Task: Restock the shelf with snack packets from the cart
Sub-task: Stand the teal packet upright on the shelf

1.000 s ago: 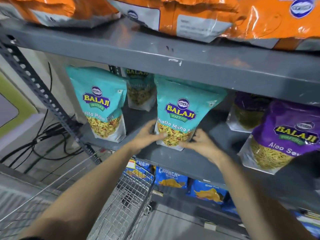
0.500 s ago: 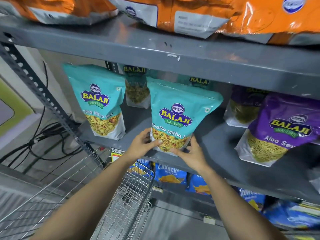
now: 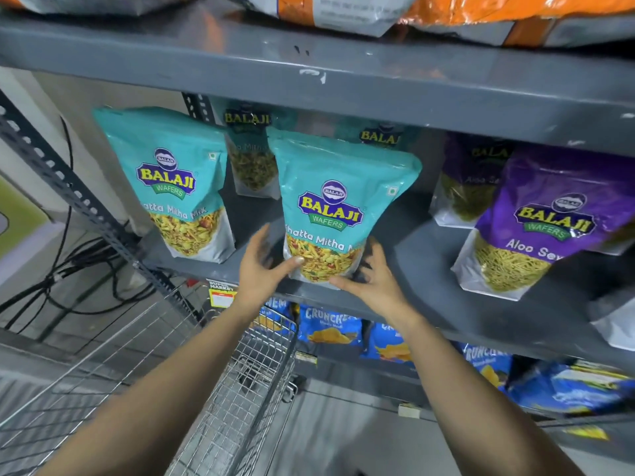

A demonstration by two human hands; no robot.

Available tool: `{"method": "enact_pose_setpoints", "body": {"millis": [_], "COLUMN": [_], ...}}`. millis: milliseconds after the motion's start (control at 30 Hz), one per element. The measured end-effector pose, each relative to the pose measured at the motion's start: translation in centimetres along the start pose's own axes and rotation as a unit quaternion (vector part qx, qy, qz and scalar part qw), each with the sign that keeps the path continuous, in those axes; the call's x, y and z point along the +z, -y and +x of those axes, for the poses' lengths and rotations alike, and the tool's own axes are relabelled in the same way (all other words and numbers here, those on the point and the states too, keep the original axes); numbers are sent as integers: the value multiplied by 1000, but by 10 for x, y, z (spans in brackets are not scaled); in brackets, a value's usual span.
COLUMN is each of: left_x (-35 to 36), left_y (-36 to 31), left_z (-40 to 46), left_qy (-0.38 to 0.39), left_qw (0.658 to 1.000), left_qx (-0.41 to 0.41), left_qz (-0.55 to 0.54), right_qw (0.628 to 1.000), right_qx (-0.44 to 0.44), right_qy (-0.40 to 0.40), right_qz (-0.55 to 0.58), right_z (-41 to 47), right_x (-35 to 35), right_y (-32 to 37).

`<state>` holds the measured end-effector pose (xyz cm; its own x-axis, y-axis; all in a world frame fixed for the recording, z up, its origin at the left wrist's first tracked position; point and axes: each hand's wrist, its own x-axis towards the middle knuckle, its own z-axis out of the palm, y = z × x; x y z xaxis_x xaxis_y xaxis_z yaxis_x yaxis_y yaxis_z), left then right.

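A teal Balaji Khatta Mitha Mix packet (image 3: 338,207) stands upright on the grey middle shelf (image 3: 429,304), near its front edge. My left hand (image 3: 263,269) is at the packet's lower left with fingers spread; only the thumb tip touches its front. My right hand (image 3: 371,281) is at its lower right corner, fingers loosely curled beside it and thumb at its base. A second teal packet (image 3: 171,187) stands to the left. The wire cart (image 3: 220,400) sits below my arms.
More teal packets stand behind at the back. Purple Aloo Sev packets (image 3: 536,225) fill the shelf's right side. Orange packets (image 3: 481,12) lie on the shelf above, blue Crunchex packets (image 3: 330,324) on the shelf below. Black cables (image 3: 68,280) lie on the floor at left.
The teal packet was pulled forward and set upright at the shelf's front. Both hands had gripped its base; now their fingers have loosened and spread.
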<state>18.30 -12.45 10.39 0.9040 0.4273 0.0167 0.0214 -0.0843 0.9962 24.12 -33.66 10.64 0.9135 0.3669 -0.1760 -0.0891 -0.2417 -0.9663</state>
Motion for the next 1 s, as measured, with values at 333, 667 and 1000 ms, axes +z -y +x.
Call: {"method": "enact_pose_setpoints", "body": {"millis": [333, 667, 1000], "left_x": [124, 283, 260], "left_y": [-17, -6, 8], "left_z": [-43, -8, -44], "left_qy": [11, 298, 187], "left_qw": [982, 950, 980], "left_qx": [168, -74, -52], "left_qz": [82, 59, 47], "right_qw": [946, 976, 985], "right_qx": [-4, -47, -45], "right_qy": [-320, -206, -163], "right_qz": [-42, -57, -40], "right_z": [-76, -37, -63], "right_x": [-144, -249, -218], "right_y": [-60, -67, -78]}}
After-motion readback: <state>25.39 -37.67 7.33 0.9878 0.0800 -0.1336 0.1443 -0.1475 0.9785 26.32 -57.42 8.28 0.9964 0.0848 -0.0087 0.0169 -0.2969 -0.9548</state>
